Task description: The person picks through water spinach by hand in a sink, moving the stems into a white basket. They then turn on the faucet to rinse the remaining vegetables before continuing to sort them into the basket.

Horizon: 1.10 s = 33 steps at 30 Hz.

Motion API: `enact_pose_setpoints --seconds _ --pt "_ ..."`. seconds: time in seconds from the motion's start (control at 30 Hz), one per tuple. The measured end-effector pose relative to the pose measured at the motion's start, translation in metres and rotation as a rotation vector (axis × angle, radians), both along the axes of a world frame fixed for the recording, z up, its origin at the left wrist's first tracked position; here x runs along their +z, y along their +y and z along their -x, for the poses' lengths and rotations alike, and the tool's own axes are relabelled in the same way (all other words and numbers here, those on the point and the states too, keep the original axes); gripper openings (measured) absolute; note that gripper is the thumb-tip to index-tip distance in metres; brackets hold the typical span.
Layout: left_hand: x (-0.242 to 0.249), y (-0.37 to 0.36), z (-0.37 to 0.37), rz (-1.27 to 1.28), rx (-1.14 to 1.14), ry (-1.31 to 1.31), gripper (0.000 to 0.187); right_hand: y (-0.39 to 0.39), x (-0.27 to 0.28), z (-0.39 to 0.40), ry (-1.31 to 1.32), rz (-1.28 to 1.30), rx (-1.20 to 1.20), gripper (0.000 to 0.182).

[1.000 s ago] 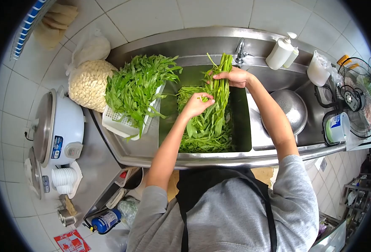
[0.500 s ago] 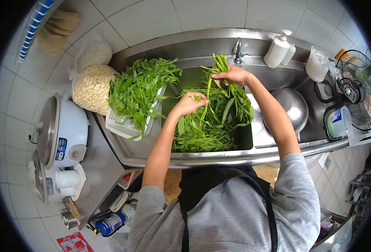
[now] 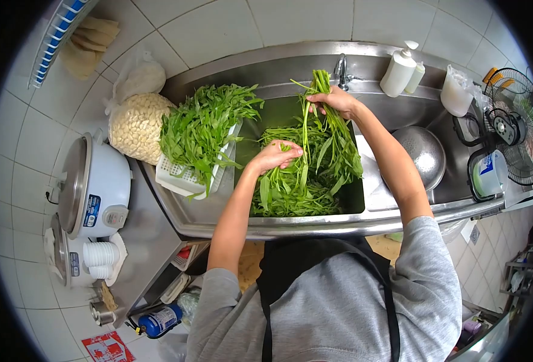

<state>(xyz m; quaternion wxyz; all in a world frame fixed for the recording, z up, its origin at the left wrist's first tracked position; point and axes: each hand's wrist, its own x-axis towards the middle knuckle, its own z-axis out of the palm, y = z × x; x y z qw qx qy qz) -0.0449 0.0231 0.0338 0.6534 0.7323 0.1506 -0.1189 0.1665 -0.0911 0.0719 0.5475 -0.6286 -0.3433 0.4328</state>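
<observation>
Now working with two hands over one deep sink basin [image 3: 272, 107]. Gripping in the right hand [image 3: 337, 102], the farther of the two, one bunch of leafy green stems [image 3: 342, 142], with fingers wrapped round the stalks! Look at the lie of it: poking out past the far side of the grip with cut stalk ends, then spilling from the near side, leaves hanging right and near, above the basin.

Over to the left hand [image 3: 275, 158], nearer and to the left: curled closed on a few short green pieces [image 3: 285, 146], too bunched to count, with fingertips against a thin stem just left of the bunch. Pinched or merely touched? Cannot tell.

Below, in the basin, one loose heap of greens [image 3: 290, 202], too tangled to number. Across to the left, on the counter [image 3: 221, 208], one white basket [image 3: 182, 182] piled with more leafy greens [image 3: 209, 123]. Beyond that, two plastic bags: one of pale pieces [image 3: 138, 127], one smaller and farther [image 3: 143, 81]. At the far edge, one tap [image 3: 342, 67] and two white bottles [image 3: 397, 73]; to the right, one upturned metal bowl [image 3: 419, 158].
</observation>
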Motion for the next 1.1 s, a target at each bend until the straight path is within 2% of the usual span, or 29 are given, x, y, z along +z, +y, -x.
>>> enact_pose_setpoints --seconds 0.07,0.2,0.27,0.3,0.33,0.4,0.53,0.6,0.67,0.7,0.73,0.8,0.83,0.87,0.93,0.97,1.0,1.07,1.1 --pt "-0.005 -0.001 -0.003 0.142 0.040 -0.036 0.018 -0.001 0.002 0.000 0.007 0.000 -0.004 0.014" --pt "-0.018 -0.003 -0.007 0.138 0.146 -0.115 0.016 -0.004 0.002 0.001 0.012 -0.019 -0.053 0.016" --pt "-0.030 -0.003 -0.010 0.039 0.437 -0.188 0.017 -0.005 -0.002 0.001 0.009 -0.031 -0.077 0.018" --pt "-0.035 0.001 -0.010 0.096 0.540 -0.113 0.020 -0.005 -0.001 0.006 -0.084 -0.034 -0.100 0.020" --pt "-0.042 0.003 -0.010 0.098 0.541 -0.110 0.020 -0.005 0.000 0.011 -0.175 -0.037 -0.124 0.022" --pt "-0.056 0.008 -0.011 0.169 0.879 -0.014 0.020 0.000 -0.012 0.020 -0.324 0.030 -0.129 0.024" --pt "-0.082 0.031 0.010 0.425 1.075 -0.082 0.023 0.001 -0.009 0.029 -0.316 -0.060 -0.140 0.023" --pt "-0.080 0.036 0.016 0.392 1.033 -0.170 0.022 0.002 -0.007 0.029 -0.314 -0.073 -0.140 0.021" --pt "-0.057 0.029 0.019 0.146 0.897 -0.354 0.022 0.004 -0.007 0.031 -0.285 0.012 -0.040 0.019" --pt "-0.046 0.027 0.016 0.138 0.787 -0.400 0.027 0.006 -0.008 0.033 -0.285 0.024 0.009 0.019" --pt "-0.030 0.021 0.015 0.141 0.793 -0.398 0.027 0.009 -0.009 0.037 -0.284 0.027 0.015 0.019" --pt "-0.004 0.011 0.015 -0.198 0.400 -0.171 0.039 0.015 -0.012 0.045 -0.173 -0.036 0.110 0.021" --pt "-0.012 0.014 0.013 -0.263 0.342 -0.198 0.041 0.018 -0.013 0.046 -0.181 -0.003 0.125 0.022" --pt "-0.013 0.015 0.015 -0.263 0.347 -0.198 0.041 0.018 -0.013 0.047 -0.183 -0.003 0.130 0.022" --pt "-0.020 0.021 0.023 -0.435 0.405 -0.092 0.039 0.015 -0.011 0.048 -0.138 0.019 0.178 0.020" --pt "-0.032 0.026 0.030 -0.605 0.437 -0.196 0.038 0.013 -0.018 0.042 -0.069 0.040 0.171 0.016" --pt "-0.037 0.031 0.038 -0.605 0.430 -0.199 0.038 0.009 -0.022 0.036 -0.070 0.039 0.164 0.016" --pt "-0.044 0.041 0.056 -0.704 0.261 0.226 0.048 -0.001 -0.030 0.027 0.080 0.107 0.041 0.013" --pt "-0.054 0.044 0.062 -0.702 0.261 0.226 0.048 -0.002 -0.039 0.018 0.114 0.126 -0.007 0.012"
